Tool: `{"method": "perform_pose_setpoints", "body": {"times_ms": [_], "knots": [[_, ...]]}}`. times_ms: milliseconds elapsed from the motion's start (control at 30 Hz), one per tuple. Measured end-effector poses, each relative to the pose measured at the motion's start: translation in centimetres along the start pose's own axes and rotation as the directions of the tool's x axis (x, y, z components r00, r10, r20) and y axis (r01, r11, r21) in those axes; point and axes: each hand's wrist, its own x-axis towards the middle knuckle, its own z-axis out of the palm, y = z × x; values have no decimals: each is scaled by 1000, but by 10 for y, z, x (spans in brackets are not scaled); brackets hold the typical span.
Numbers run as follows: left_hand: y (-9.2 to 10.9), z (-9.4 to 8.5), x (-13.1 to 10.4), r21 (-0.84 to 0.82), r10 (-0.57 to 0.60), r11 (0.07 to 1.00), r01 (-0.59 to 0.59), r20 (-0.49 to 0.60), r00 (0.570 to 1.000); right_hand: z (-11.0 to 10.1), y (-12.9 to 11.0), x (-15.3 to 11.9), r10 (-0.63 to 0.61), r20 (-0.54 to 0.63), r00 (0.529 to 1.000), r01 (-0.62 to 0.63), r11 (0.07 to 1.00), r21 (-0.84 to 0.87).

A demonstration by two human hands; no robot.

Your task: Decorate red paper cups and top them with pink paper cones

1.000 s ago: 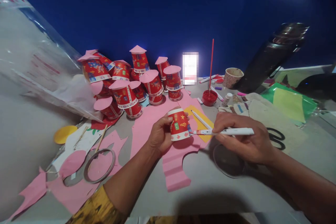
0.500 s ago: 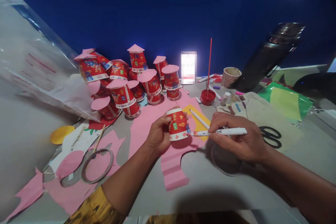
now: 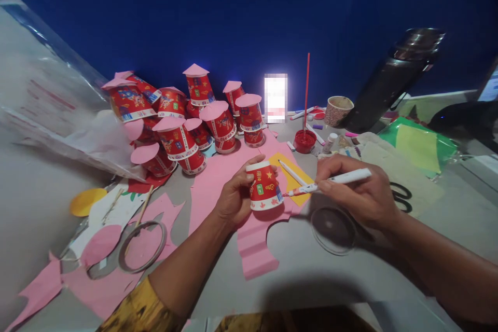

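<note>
My left hand (image 3: 235,194) is closed around a red printed paper cup (image 3: 265,187), held upside down with its white rim at the bottom. Small pink-red marks run along that rim. In my right hand (image 3: 360,192) I grip a white felt-tip marker (image 3: 346,177), its reddish tip pointing left, close to the cup's lower right edge. Whether the tip touches the cup I cannot tell. Under the cup lie pink paper (image 3: 257,254) and a yellow-orange sheet (image 3: 287,158), with a second white marker (image 3: 291,172) resting on the sheet.
Several red cups with pink cone tops (image 3: 177,137) are stacked at the back left. Behind my hands stand a red paint pot (image 3: 305,141), a patterned cup (image 3: 339,110) and a dark flask (image 3: 392,80). Scissors (image 3: 400,198), a clear lid (image 3: 333,231) and a tape roll (image 3: 123,254) lie around.
The marker tip has drawn slightly away from the cup's rim, and the marker's back end has tilted up. My left hand still holds the cup. The whole view has shifted a little.
</note>
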Motion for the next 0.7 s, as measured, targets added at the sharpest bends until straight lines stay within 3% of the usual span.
{"method": "perform_pose_setpoints", "body": {"times_ms": [300,533,700], "knots": [[-1,-3,3,-23,2,1000,-2,-11,1000,4,23,4,85,-275,958,-95,995,-21],[3,0,1,-40,5,999,-8,-72,997,7,27,13,139,-345,928,-127,990,58],[7,2,-1,-52,34,998,-42,-152,988,-10,33,20,192,-398,897,-136,977,165]]}}
